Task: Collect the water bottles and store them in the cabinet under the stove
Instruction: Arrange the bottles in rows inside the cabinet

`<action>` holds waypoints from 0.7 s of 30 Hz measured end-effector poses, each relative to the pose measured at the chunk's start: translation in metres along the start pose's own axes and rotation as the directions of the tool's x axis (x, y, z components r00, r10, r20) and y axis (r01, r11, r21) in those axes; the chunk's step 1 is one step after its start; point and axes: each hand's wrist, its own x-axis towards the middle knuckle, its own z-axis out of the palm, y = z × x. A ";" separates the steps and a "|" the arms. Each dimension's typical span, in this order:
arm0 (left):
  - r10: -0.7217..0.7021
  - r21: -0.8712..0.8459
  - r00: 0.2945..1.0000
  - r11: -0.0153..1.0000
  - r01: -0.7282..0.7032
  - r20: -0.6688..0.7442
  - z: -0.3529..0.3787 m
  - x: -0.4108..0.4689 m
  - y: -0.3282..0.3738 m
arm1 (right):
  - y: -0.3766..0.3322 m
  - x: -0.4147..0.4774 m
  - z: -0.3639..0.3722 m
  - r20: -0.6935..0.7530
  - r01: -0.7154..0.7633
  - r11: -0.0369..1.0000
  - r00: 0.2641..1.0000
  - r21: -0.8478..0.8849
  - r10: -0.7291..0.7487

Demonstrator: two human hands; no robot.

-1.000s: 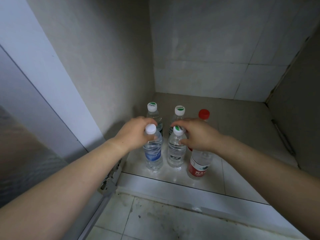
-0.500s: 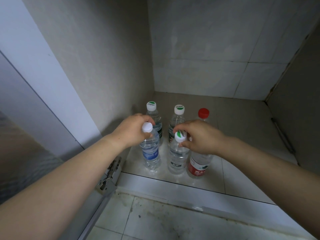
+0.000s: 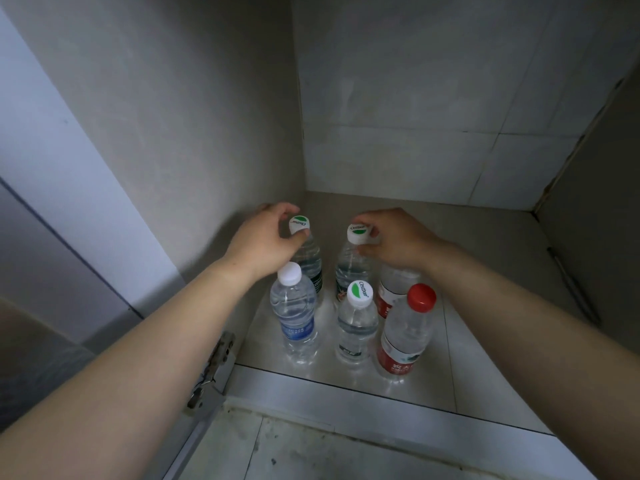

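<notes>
Several clear water bottles stand in two rows on the tiled cabinet floor [image 3: 485, 306]. In front are a blue-label bottle [image 3: 293, 320], a green-capped bottle [image 3: 356, 323] and a red-capped bottle [image 3: 405, 337]. My left hand [image 3: 263, 239] pinches the cap of the back left bottle [image 3: 310, 256]. My right hand [image 3: 401, 237] pinches the cap of the back middle bottle [image 3: 349, 268]. A red-label bottle [image 3: 393, 285] stands behind the red-capped one, its top hidden under my right wrist.
The cabinet's left wall [image 3: 207, 133] is close to the back left bottle. A metal hinge [image 3: 214, 368] sits at the front left corner beside the open door [image 3: 52, 220]. A raised sill [image 3: 346, 400] edges the front. Bare floor lies to the right of the bottles.
Both hands let go of the two front bottles and reached further in. They now grip the caps of the two green-capped bottles in the back row.
</notes>
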 end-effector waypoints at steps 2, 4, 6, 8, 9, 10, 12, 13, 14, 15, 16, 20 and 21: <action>-0.004 0.030 1.000 1.000 0.004 0.024 0.012 -0.003 0.001 | 0.002 0.003 0.007 -0.025 -0.010 0.999 1.000 0.032 0.011; 0.005 0.044 0.999 0.999 -0.007 0.037 0.023 -0.008 -0.002 | 0.005 0.007 0.011 -0.071 -0.015 1.000 0.997 0.027 0.016; 0.008 0.009 1.000 1.000 -0.008 0.027 0.030 -0.011 -0.004 | 0.007 0.009 0.015 -0.088 -0.005 1.000 0.996 -0.003 0.005; 0.011 -0.008 1.000 1.000 -0.011 0.017 0.031 -0.012 -0.005 | 0.007 0.010 0.016 -0.083 -0.007 1.000 0.997 -0.006 0.007; 0.013 -0.004 1.000 1.000 -0.013 0.017 0.031 -0.012 -0.006 | 0.008 0.010 0.015 -0.076 -0.016 1.000 0.997 0.002 0.016; 0.018 -0.002 1.000 1.000 -0.018 0.018 0.030 -0.012 -0.006 | 0.007 0.009 0.013 -0.070 -0.023 1.000 0.997 0.005 0.023; 0.027 -0.007 0.999 1.000 -0.027 0.024 0.029 -0.013 -0.008 | 0.010 0.007 0.006 -0.049 -0.037 0.999 0.998 0.015 0.037; 0.031 -0.002 0.999 1.000 -0.031 0.031 0.027 -0.013 -0.008 | 0.011 0.004 0.002 -0.037 -0.039 0.999 0.998 0.031 0.041; 0.036 0.012 0.999 0.999 -0.037 0.038 0.026 -0.014 -0.009 | 0.014 0.000 -0.002 -0.028 -0.041 0.998 0.999 0.039 0.042; 0.044 0.031 0.998 0.998 -0.045 0.041 0.025 -0.014 -0.010 | 0.017 -0.006 -0.006 -0.022 -0.043 0.999 0.999 0.032 0.044; 0.055 0.053 0.998 0.997 -0.057 0.037 0.023 -0.016 -0.011 | 0.020 -0.013 -0.011 -0.012 -0.047 0.999 0.999 0.002 0.047; 0.158 0.115 0.987 0.981 -0.158 0.011 0.016 -0.026 -0.007 | 0.031 -0.043 -0.027 -0.055 -0.037 0.995 0.998 -0.097 0.031; 0.191 0.116 0.981 0.974 -0.192 0.024 0.016 -0.028 -0.003 | 0.031 -0.049 -0.031 -0.076 -0.031 0.997 0.997 -0.074 0.025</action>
